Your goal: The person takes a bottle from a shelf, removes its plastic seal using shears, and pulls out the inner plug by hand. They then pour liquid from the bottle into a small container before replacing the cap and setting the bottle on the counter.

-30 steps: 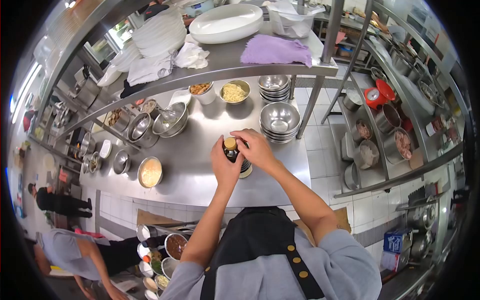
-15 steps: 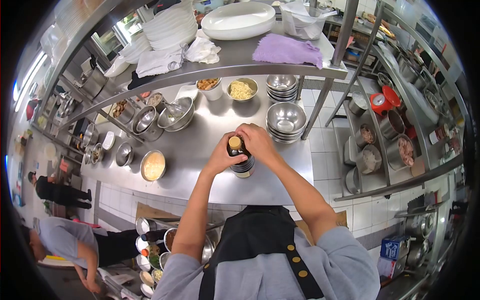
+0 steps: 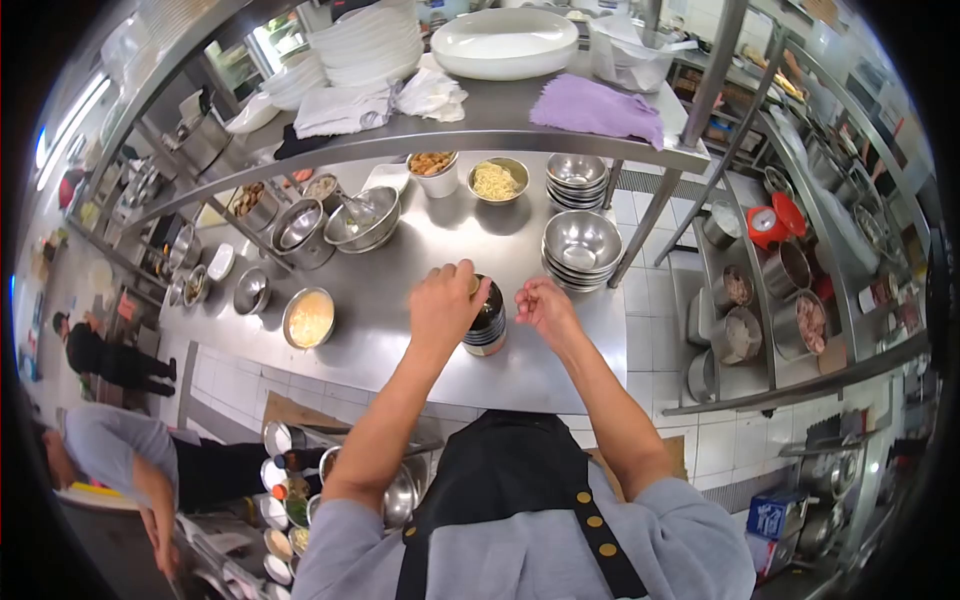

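Observation:
A dark bottle point(image 3: 488, 318) with a pale label low on its side stands upright on the steel table, in front of my body. My left hand point(image 3: 440, 308) is closed at the bottle's top, its fingers and thumb around the yellowish cap point(image 3: 473, 286). Whether the cap still sits on the neck is hidden by the fingers. To the right of the bottle, apart from it, is my right hand point(image 3: 549, 312). Its fingers are curled and pinched together; anything between them is too small to name.
Stacked steel bowls point(image 3: 581, 243) stand right of the bottle. Behind are a bowl of noodles point(image 3: 495, 181) and a white tub point(image 3: 434, 178). A bowl of yellow liquid point(image 3: 309, 318) sits left. An overhead shelf point(image 3: 420, 150) crosses the back. A co-worker point(image 3: 120, 450) bends at lower left.
My right hand has come off the bottle's top and moved right, fingers curled. My left hand has shifted from the bottle's neck up over the cap.

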### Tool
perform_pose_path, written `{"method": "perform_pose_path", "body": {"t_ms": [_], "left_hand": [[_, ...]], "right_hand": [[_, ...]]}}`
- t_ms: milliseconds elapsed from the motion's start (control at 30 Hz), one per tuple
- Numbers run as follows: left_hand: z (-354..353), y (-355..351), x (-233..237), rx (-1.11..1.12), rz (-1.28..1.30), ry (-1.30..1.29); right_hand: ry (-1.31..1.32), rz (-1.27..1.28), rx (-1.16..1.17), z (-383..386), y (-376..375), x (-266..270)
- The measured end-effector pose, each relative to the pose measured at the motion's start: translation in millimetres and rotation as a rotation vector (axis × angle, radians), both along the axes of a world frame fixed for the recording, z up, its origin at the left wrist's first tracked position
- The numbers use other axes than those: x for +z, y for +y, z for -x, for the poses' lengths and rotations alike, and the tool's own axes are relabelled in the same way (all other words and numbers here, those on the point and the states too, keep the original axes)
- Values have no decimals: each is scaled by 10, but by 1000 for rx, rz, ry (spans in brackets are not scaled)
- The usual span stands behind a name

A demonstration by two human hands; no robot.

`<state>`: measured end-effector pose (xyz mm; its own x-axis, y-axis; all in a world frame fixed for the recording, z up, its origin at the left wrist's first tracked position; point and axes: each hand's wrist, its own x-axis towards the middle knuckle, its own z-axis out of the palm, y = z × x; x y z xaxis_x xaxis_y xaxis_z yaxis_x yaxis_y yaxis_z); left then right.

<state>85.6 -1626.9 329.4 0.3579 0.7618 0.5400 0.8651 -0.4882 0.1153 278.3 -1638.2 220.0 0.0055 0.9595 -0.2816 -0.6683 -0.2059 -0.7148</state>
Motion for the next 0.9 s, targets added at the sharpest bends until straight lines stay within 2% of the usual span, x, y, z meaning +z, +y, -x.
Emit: {"method": "perform_pose_path", "body": {"t_ms": [33, 133, 267, 333, 367, 433, 467, 533, 633, 667, 733, 767, 833, 867, 900], "left_hand": [[-7, 46, -26, -46, -91, 29], [24, 106, -64, -94, -143, 34], [63, 164, -123, -31, -33, -80], [140, 237, -203, -24, 64, -293], [199, 282, -247, -22, 62, -296], [319, 363, -331, -23, 594, -805], [347, 373, -368, -20, 589, -810], [405, 341, -387, -35, 951, -1146], [476, 194, -427, -89, 865, -1268], [480, 129, -506, -87, 856, -1276], [429, 11, -669, -224, 430, -1085], [410, -3, -683, -221, 425, -1093], [335, -104, -579, -322, 296, -756], [273, -82, -589, -314, 294, -770], [203, -8, -587, -316, 332, -762]], "right_hand": [[-8, 1, 18, 6, -16, -14], [-22, -17, 101, 12, -63, 15], [2, -44, 123, 44, -6, 55], [6, -57, 106, 77, 26, 123], [37, -50, 120, 74, 53, 168], [65, -46, 139, 99, 78, 405], [64, -52, 150, 116, 81, 560], [58, -58, 172, 109, 168, 666], [64, -132, 302, 78, 223, 805], [-244, -206, 341, 107, 179, 978], [-797, -415, 383, 158, 119, 1161], [-803, -418, 391, 141, 131, 1205], [-1406, -804, 612, 89, 156, 1286], [-1411, -951, 567, 117, 158, 1329], [-1418, -953, 581, 131, 189, 1325]]}}
